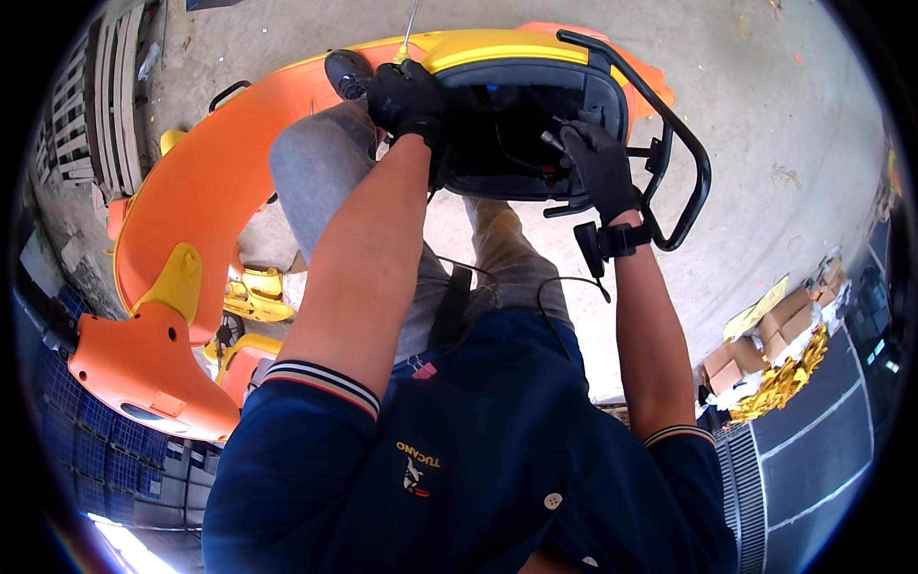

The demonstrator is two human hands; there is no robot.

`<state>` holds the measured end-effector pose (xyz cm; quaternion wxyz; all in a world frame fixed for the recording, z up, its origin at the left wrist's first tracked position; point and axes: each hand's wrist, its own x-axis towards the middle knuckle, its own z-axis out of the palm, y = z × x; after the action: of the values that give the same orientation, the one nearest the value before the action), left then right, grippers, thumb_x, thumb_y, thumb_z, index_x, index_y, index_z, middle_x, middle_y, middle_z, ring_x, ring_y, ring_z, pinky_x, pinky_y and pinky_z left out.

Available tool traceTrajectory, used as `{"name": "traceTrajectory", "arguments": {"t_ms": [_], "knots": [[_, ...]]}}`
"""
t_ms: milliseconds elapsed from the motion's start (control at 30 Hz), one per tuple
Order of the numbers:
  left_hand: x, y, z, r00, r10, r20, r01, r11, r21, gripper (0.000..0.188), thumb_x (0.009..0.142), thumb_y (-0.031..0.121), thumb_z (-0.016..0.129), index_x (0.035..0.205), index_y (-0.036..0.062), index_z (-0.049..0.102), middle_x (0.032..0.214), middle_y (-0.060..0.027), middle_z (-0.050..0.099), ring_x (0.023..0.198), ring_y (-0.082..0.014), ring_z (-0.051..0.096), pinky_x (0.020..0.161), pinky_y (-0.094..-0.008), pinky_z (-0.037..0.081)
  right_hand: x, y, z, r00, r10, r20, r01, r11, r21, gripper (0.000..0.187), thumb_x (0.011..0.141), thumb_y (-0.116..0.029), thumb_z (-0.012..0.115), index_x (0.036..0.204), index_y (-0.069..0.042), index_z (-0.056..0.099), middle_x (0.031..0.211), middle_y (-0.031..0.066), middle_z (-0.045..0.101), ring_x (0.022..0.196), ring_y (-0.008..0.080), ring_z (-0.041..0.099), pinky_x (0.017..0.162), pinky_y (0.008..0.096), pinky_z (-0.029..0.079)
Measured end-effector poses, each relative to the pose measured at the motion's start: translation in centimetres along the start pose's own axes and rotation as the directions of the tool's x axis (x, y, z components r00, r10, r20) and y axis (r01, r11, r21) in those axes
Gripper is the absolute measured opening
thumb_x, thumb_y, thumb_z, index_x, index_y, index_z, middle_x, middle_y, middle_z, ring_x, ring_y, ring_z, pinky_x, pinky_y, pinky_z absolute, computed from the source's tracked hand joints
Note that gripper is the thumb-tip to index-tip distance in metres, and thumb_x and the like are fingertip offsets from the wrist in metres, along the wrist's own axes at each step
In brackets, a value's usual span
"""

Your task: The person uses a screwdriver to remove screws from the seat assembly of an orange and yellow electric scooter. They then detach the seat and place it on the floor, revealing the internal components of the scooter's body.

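Observation:
My left hand (409, 100), in a black glove, is closed round a screwdriver (402, 55) with a yellow handle end and a thin metal shaft pointing away from me. It is beside the left edge of a black open compartment (602, 91) in an orange and yellow vehicle body (239, 115). My right hand (601, 170), also gloved, is at the compartment's right side. Its fingers are closed on a small metallic cylindrical piece (551, 141), whose exact kind I cannot make out. The compartment's inside is dark; a thin cable shows in it.
A black tubular bar (693, 158) curves round the compartment's right end. Far left stands a wooden pallet (120, 96). Yellow parts (258, 295) lie on the floor inside the body's curve. Cardboard boxes (789, 320) and yellow scraps (789, 378) lie at the right.

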<state>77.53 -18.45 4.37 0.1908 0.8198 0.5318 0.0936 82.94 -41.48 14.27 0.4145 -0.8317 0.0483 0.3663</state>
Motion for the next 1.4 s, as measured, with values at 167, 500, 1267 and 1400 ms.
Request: {"name": "traceTrajectory", "arguments": {"t_ms": [167, 500, 1267, 1400], "knots": [[0.0, 0.6, -0.7, 0.998, 0.053, -0.037, -0.053, 0.999, 0.009, 0.036, 0.089, 0.035, 0.050, 0.080, 0.0010, 0.059, 0.077, -0.0198, 0.063, 0.073, -0.0379, 0.063, 0.065, -0.0457, 0.049, -2.0, 0.6, -0.1, 0.996, 0.017, -0.085, -0.030, 0.987, -0.155, 0.030, 0.090, -0.027, 0.060, 0.105, -0.002, 0.064, 0.081, 0.0151, 0.065, 0.076, 0.0284, 0.063, 0.069, 0.0363, 0.048], [0.6, -0.4, 0.0, 0.970, -0.082, 0.228, 0.069, 0.995, 0.065, 0.038, 0.089, 0.037, 0.048, 0.087, 0.0008, 0.059, 0.084, -0.0199, 0.064, 0.079, -0.0372, 0.064, 0.070, -0.0450, 0.051, -2.0, 6.7, -3.2, 0.912, -0.276, -0.304, 0.071, 0.834, -0.547, 0.026, 0.092, -0.022, 0.051, 0.088, 0.004, 0.055, 0.081, 0.0271, 0.061, 0.080, 0.0452, 0.058, 0.067, 0.0503, 0.045], [-2.7, -7.0, -1.8, 0.811, -0.076, 0.581, 0.299, 0.906, -0.299, 0.042, 0.079, 0.039, 0.065, 0.087, -0.0018, 0.060, 0.082, -0.0226, 0.066, 0.078, -0.0382, 0.065, 0.065, -0.0452, 0.048, 0.6, 9.2, -2.6, 0.943, -0.119, -0.310, -0.071, 0.839, -0.539, 0.037, 0.088, -0.036, 0.056, 0.102, -0.002, 0.054, 0.089, 0.0232, 0.066, 0.088, 0.0422, 0.063, 0.075, 0.0495, 0.048], [-5.1, -3.4, -4.4, 0.860, 0.079, 0.504, -0.029, 0.994, -0.106, 0.050, 0.076, 0.042, 0.073, 0.095, -0.0022, 0.060, 0.090, -0.0201, 0.066, 0.085, -0.0348, 0.065, 0.072, -0.0425, 0.050, 0.4, 7.9, -2.4, 0.927, -0.111, -0.359, -0.146, 0.773, -0.617, 0.037, 0.087, -0.038, 0.056, 0.099, -0.003, 0.055, 0.087, 0.0227, 0.067, 0.087, 0.0409, 0.064, 0.075, 0.0492, 0.049]]}}
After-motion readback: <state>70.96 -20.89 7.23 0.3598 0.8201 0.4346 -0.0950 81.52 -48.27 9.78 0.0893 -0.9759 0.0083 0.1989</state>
